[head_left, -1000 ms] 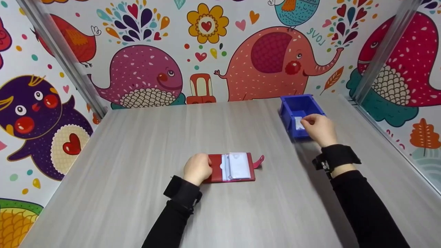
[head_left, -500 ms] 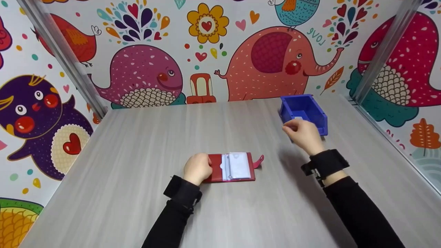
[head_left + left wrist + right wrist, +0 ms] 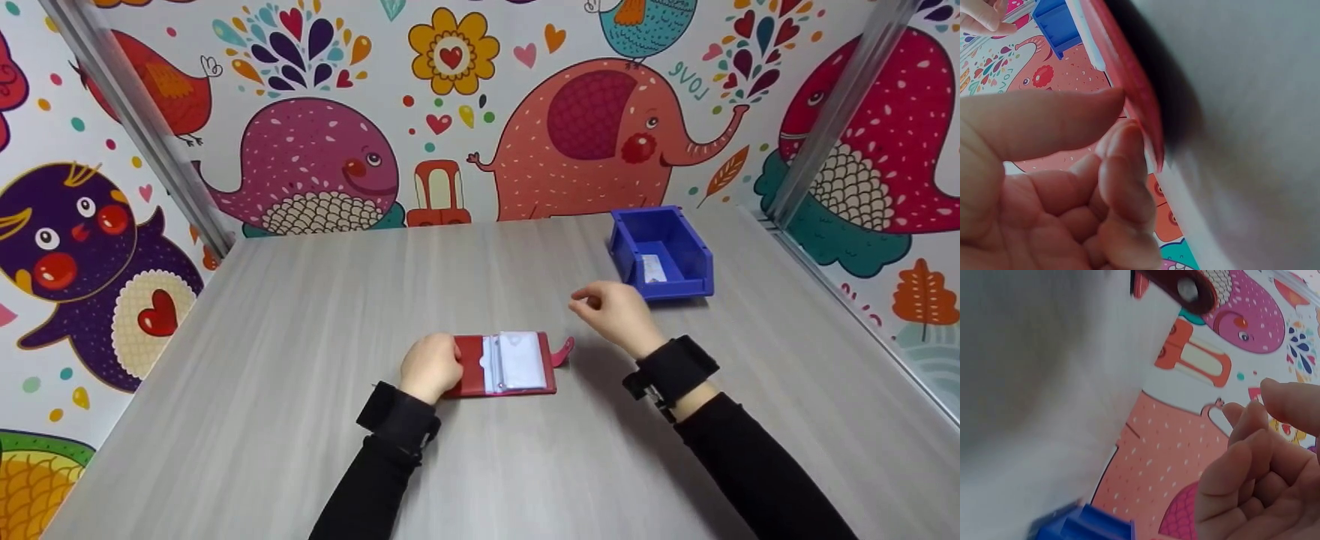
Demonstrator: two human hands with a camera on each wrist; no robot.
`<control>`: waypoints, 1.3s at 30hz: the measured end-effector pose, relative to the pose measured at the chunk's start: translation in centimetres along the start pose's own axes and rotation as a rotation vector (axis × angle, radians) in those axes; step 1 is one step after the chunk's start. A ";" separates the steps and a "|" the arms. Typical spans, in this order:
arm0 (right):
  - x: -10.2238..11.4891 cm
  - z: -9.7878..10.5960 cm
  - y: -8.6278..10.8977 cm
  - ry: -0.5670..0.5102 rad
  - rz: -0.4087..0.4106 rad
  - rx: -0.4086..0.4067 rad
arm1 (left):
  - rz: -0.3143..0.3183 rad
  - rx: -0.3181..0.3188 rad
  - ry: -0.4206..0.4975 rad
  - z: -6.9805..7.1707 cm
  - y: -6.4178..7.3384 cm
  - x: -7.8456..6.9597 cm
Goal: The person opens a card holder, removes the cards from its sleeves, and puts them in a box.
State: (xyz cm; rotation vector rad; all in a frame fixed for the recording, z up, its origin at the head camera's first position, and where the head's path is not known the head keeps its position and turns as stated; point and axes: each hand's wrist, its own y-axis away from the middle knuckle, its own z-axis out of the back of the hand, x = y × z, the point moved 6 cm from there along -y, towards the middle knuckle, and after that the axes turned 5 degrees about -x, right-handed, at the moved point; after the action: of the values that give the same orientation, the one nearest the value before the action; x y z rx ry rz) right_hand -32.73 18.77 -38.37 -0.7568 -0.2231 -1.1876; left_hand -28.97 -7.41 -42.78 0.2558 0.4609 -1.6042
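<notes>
An open red card holder [image 3: 469, 367] with clear plastic sleeves [image 3: 523, 361] lies on the table in the head view. Its strap [image 3: 562, 352], which carries a snap button, sticks out to the right. My left hand [image 3: 430, 369] holds the left cover at its edge; the left wrist view has thumb and curled fingers against the red edge. My right hand [image 3: 616, 315] hovers right of the strap, fingers loosely curled; in the right wrist view a gap shows between thumb and fingers, with nothing in it. A small white packet [image 3: 653, 268] lies inside the blue bin [image 3: 694, 287].
The blue bin stands toward the back right of the grey wooden table [image 3: 300, 315]. Printed panels with cartoon animals [image 3: 585, 142] enclose the back and sides, with metal posts [image 3: 142, 135] at the corners.
My right hand has left the blue bin and come leftward and nearer, toward the card holder. The white packet by its fingers earlier now lies in the bin. My left hand has stayed put.
</notes>
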 end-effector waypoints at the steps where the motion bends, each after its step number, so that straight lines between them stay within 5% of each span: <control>1: 0.2 -0.3 0.0 0.001 0.003 0.010 | 0.000 0.000 -0.001 0.0 0.0 0.0; 14: 1.9 -4.2 0.4 0.007 0.076 0.142 | -0.017 -0.005 -0.006 0.0 0.0 -0.1; 39: 2.1 -6.7 0.4 0.156 0.055 0.257 | -0.029 -0.018 -0.010 0.2 0.1 -0.3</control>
State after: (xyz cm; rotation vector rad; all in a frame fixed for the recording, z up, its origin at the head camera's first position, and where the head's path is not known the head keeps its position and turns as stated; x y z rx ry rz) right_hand -33.07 13.04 -42.34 -0.4407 -0.2190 -1.1341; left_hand -28.82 -7.25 -42.54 0.2281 0.4726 -1.6285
